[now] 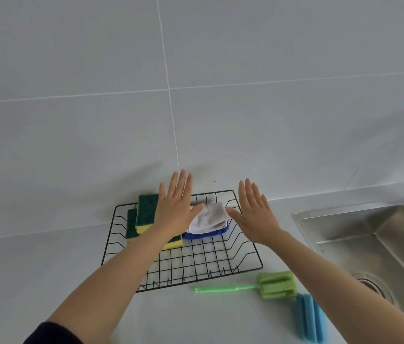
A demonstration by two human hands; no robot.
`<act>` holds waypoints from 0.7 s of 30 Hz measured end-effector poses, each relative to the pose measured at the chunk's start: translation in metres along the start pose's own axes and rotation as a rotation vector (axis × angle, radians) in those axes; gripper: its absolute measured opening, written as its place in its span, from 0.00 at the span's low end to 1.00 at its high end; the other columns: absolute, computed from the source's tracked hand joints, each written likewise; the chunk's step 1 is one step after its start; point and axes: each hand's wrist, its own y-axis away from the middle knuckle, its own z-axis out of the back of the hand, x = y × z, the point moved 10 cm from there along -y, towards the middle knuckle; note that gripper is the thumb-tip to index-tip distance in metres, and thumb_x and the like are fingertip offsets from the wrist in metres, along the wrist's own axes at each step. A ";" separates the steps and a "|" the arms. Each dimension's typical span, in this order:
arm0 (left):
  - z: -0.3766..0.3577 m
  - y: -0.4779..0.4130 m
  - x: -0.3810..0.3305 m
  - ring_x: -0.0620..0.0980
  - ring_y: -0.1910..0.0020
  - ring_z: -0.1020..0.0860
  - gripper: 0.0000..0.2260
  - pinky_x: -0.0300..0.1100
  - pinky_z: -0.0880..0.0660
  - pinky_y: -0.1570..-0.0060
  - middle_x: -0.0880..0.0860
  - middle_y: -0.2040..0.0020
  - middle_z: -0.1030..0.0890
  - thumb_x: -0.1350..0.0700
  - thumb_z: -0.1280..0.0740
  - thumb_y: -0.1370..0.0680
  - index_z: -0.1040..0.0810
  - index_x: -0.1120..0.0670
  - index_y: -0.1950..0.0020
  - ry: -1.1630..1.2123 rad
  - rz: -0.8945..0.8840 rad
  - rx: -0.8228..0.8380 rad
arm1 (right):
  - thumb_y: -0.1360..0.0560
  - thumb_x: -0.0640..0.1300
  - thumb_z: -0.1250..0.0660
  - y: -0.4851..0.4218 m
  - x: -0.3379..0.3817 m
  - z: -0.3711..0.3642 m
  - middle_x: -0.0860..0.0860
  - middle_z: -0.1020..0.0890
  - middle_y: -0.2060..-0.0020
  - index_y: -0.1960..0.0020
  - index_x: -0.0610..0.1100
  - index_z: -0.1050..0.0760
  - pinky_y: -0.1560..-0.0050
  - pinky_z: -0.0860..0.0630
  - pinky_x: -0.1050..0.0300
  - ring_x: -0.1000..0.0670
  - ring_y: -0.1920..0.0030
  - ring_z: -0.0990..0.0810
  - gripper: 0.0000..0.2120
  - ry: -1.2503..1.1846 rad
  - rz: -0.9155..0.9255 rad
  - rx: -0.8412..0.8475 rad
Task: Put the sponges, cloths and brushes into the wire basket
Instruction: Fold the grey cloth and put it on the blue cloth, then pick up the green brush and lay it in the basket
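While both hands hover flat and empty over the wire basket (186, 259) | left hand (175, 209), right hand (254, 217), fingers spread | sponges (144, 219), cloths (208, 220) inside | green brush (274, 284), blue sponge (310, 316) outside on counter, possibly overlooked; sponge partly hidden by the right arm.

The wire basket (245, 247) is black, thin grid pattern all over. Inside it, the sponges (146, 214) at its left end are dark green on top with a yellow layer underneath. Next to them in the basket a white cloth (209, 217) lies on a bright blue one (206, 235). Just outside the basket's near edge there's a lime green brush (274, 285), handle and head the same colour. A bit further from the basket, a light blue sponge (311, 319) with darker blue ridges. The counter (47, 269) under the basket is pale grey, wall tiles (71, 58) grey with white grout, sink (370, 234) steel grey.
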 end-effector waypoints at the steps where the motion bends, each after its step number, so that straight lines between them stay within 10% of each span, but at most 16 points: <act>1: -0.001 0.007 -0.003 0.52 0.24 0.66 0.32 0.52 0.65 0.27 0.52 0.26 0.69 0.37 0.57 0.22 0.73 0.52 0.32 0.000 -0.016 -0.017 | 0.26 0.64 0.63 0.008 -0.001 0.000 0.45 0.67 0.25 0.27 0.41 0.71 0.25 0.62 0.50 0.46 0.24 0.66 0.38 0.011 -0.001 -0.004; 6: -0.006 0.047 -0.029 0.53 0.26 0.66 0.39 0.48 0.67 0.33 0.51 0.31 0.70 0.30 0.73 0.35 0.71 0.54 0.32 0.050 -0.078 -0.057 | 0.48 0.73 0.84 0.041 -0.010 -0.007 0.49 0.69 0.27 0.31 0.42 0.76 0.26 0.63 0.51 0.47 0.25 0.66 0.53 0.059 0.016 -0.030; 18: -0.063 0.120 -0.111 0.48 0.27 0.68 0.32 0.43 0.65 0.29 0.49 0.27 0.68 0.40 0.53 0.21 0.68 0.53 0.28 0.172 -0.227 0.078 | 0.43 0.69 0.73 0.113 -0.063 -0.039 0.45 0.66 0.25 0.27 0.40 0.70 0.25 0.62 0.49 0.46 0.24 0.66 0.52 0.065 -0.121 0.083; 21: -0.080 0.136 -0.120 0.51 0.23 0.58 0.29 0.44 0.58 0.25 0.52 0.22 0.58 0.44 0.51 0.19 0.58 0.54 0.24 0.174 -0.229 0.117 | 0.27 0.66 0.62 0.122 -0.079 -0.056 0.46 0.66 0.25 0.27 0.40 0.70 0.25 0.62 0.49 0.47 0.24 0.66 0.41 0.084 -0.162 0.138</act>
